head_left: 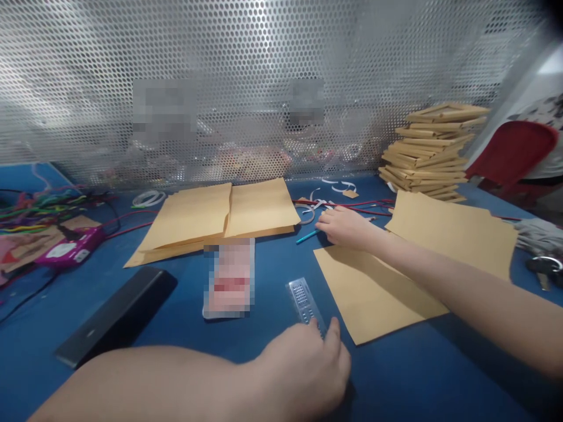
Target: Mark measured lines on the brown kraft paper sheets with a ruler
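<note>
My left hand (305,363) is at the near edge of the view, its fingers curled over the near end of a clear plastic stencil ruler (301,296) lying on the blue table. That end of the ruler is hidden under the fingers. My right hand (341,227) reaches across to a thin blue pen (307,237), with its fingers bent together around the pen's right end. Below the right forearm lies a flat brown envelope (369,293). Left of the ruler is a flat packet (231,281), blurred out with a pink and red surface.
Brown envelopes (259,205) lie at the back centre, more (457,231) at right. A tall envelope stack (431,152) stands back right. A black case (123,316), purple power strip (73,246), cables and keys (544,269) lie around. A perforated metal screen (246,53) closes the back.
</note>
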